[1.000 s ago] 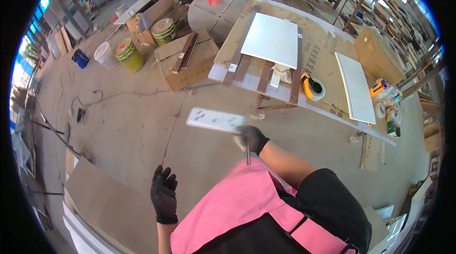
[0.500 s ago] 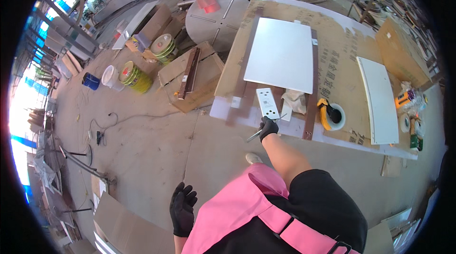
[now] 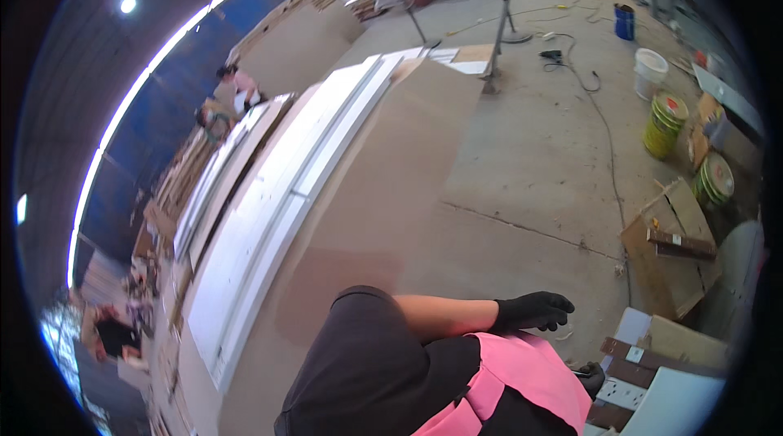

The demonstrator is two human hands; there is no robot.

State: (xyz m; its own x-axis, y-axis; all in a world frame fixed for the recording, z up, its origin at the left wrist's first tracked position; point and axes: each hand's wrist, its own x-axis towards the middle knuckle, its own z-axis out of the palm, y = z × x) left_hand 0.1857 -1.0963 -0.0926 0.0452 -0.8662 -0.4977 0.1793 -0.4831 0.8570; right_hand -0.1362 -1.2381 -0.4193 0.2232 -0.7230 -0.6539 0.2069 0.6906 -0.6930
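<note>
My left hand [image 3: 534, 311], in a black glove, is held out over the concrete floor with its fingers stretched and a little bent, nothing in it. Lower down, my gloved right hand [image 3: 593, 380] is partly hidden behind the pink apron [image 3: 530, 371]. A slim metal rod sticks out of its closed fingers. Right beside that hand lies a white plate with dark holes [image 3: 621, 393]. Around the plate are brown strips [image 3: 628, 371] and a large white panel [image 3: 681, 405], cut off by the picture's rim.
A long stack of boards bears white strips [image 3: 273, 232] and a wide brown board [image 3: 391, 167] at left. Flattened cardboard [image 3: 677, 220], yellow-green buckets [image 3: 665, 126], a white bucket [image 3: 650, 73] and a cable [image 3: 608, 150] lie rightward. People [image 3: 118, 334] are in the left background.
My view has swung left, bringing the board stack in and sending the worktable to the lower right corner. My right hand still holds the rod; my left hand now stretches out to the right.
</note>
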